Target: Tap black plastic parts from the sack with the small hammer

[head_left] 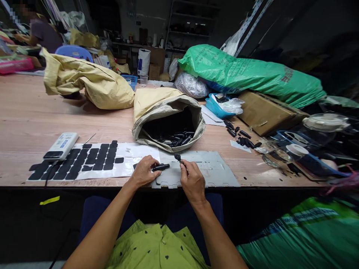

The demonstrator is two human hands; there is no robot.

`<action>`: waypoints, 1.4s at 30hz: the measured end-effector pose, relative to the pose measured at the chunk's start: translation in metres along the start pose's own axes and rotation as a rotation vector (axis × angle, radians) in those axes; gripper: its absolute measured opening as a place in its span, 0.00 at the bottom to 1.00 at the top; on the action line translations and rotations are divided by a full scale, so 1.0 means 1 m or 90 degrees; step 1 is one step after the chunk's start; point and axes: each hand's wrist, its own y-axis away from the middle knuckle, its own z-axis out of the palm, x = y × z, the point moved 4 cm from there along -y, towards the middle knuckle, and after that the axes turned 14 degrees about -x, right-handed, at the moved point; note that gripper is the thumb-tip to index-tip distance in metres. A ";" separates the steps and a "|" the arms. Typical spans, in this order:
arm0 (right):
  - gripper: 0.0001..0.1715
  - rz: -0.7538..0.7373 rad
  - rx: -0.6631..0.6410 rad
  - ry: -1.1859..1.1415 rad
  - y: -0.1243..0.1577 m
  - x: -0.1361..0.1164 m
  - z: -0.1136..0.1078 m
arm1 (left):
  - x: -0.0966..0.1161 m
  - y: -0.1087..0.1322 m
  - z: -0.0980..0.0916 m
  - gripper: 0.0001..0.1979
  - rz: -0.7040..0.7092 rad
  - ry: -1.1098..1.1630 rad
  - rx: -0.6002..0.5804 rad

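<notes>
My left hand is closed around a small black cylindrical piece, whose end sticks out to the right over the grey board. In my right hand, thumb and fingers pinch a thin tool with a round black head, held upright and apart from the black piece. Just behind both hands, an open paper sack lies on its side with many black pieces inside its mouth. To the left, a white sheet carries rows of black rounded-square stickers.
A white device with a cable stands on the sheet's left end. Another yellow sack lies behind. Rightward are loose black parts, a cardboard box under a green sack, and clear jars. A person sits far left.
</notes>
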 end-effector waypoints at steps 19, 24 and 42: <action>0.15 0.067 0.028 0.202 -0.005 0.029 0.010 | 0.042 0.050 0.038 0.08 0.146 -0.130 -0.201; 0.15 0.067 0.029 0.196 -0.005 0.027 0.009 | 0.038 0.068 0.065 0.05 0.133 -0.231 -0.182; 0.13 0.063 0.020 0.214 -0.006 0.026 0.009 | 0.049 0.043 0.049 0.06 0.092 -0.180 0.030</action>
